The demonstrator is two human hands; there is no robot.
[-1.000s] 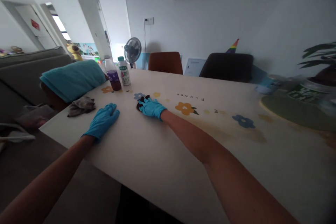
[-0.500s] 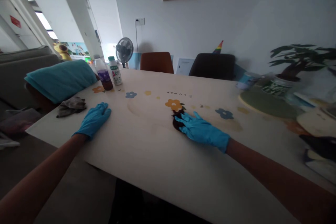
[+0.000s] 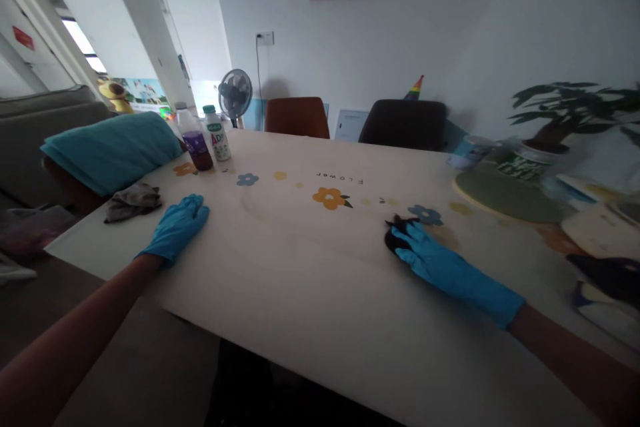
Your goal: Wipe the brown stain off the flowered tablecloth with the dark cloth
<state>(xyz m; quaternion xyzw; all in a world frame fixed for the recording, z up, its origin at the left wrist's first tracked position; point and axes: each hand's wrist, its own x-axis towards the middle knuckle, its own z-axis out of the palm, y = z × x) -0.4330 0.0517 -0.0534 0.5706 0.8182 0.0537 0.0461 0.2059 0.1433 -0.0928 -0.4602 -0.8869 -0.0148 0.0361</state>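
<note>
Head view: a small, almost black, soft-looking pad with a ragged, tufted edge (image 3: 394,239) lies on the pale surface printed with flowers (image 3: 280,280), just beside a flat blue flower print (image 3: 426,215) and to the right of an orange flower print with dark green leaves (image 3: 330,198). Only its far and left edges show; it looks matte and uneven in outline, and its exact material is too dark to make out. The right hand, in a thin blue glove (image 3: 435,260), covers the rest, fingers stretched over the top; whether this grip is curled around the pad or simply pressing on it is impossible to say. The left hand, gloved in the same blue (image 3: 177,228), rests on the surface well apart from the pad, its grip unclenched, with the fingers extended. Near it lies a crumpled grey-brown cloth (image 3: 133,202). Farther back stand a clear bottle with a purple label and dark liquid (image 3: 197,145) and a white bottle with a green cap (image 3: 217,137).
</note>
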